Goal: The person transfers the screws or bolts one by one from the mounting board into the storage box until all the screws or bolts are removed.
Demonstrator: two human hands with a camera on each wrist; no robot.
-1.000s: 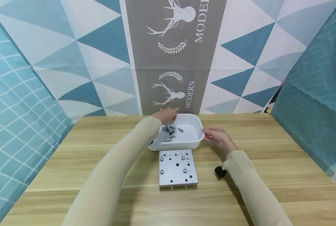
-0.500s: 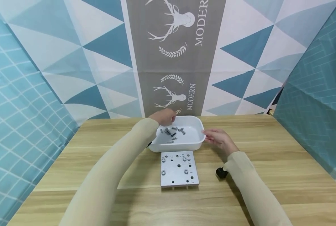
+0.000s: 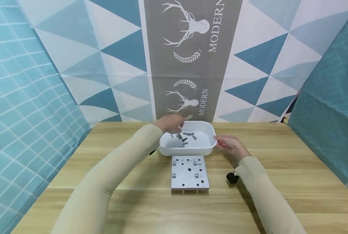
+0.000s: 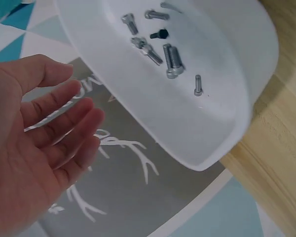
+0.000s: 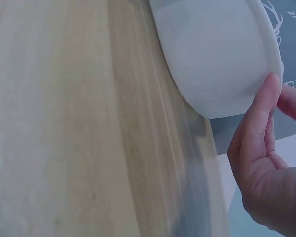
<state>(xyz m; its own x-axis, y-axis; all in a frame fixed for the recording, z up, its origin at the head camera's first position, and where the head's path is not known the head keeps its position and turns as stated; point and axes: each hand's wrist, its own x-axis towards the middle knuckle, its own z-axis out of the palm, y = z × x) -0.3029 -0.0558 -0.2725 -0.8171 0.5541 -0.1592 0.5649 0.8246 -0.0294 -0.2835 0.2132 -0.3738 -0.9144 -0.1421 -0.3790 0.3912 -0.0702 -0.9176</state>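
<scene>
A white tray (image 3: 188,151) stands behind a metal plate, with several screws (image 4: 172,60) loose in it, one of them a black screw (image 4: 159,34). My right hand (image 3: 231,145) pinches the tray's right rim between thumb and fingers, as the right wrist view also shows. At the tray's left end hovers my left hand (image 3: 170,123). In the left wrist view its fingers (image 4: 71,126) are loosely bent, with nothing in them and a gap to the rim. The silver plate (image 3: 188,180) has several socket-head screws seated in it.
On the wooden table (image 3: 279,162), a small black object (image 3: 232,177) lies beside my right sleeve. Another dark object shows partly under my left wrist. A patterned cloth (image 3: 127,65) hangs right behind the table's back edge.
My left hand has drawn a little leftward relative to the tray. Some screws in the tray have shifted position. The head view has turned slightly, while my right hand stays on the rim.
</scene>
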